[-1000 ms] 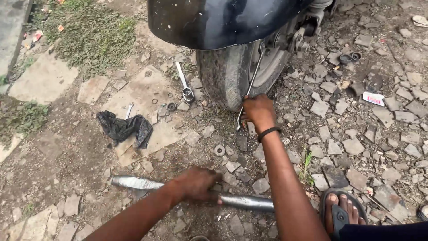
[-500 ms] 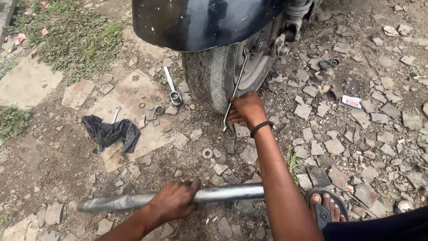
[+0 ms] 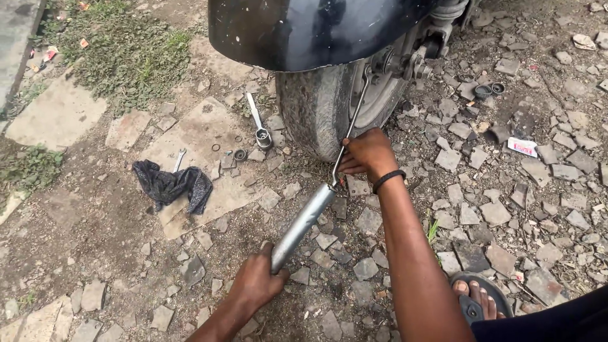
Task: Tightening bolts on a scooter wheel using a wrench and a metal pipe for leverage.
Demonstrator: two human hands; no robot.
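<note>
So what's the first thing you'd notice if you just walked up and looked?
Probably the long grey metal pipe slanting across the stony ground, slipped over a thin bent rod that runs up to the tyre under the shiny black mudguard. The left hand grips the pipe's low end and the right hand holds the rod. Left of them lie a dark rag and a spanner.

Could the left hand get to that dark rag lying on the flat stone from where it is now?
Probably yes. The dark rag lies in the open, up and left of the left hand, with only bare stones between. But that hand is gripping the grey pipe and would have to let go.
</note>
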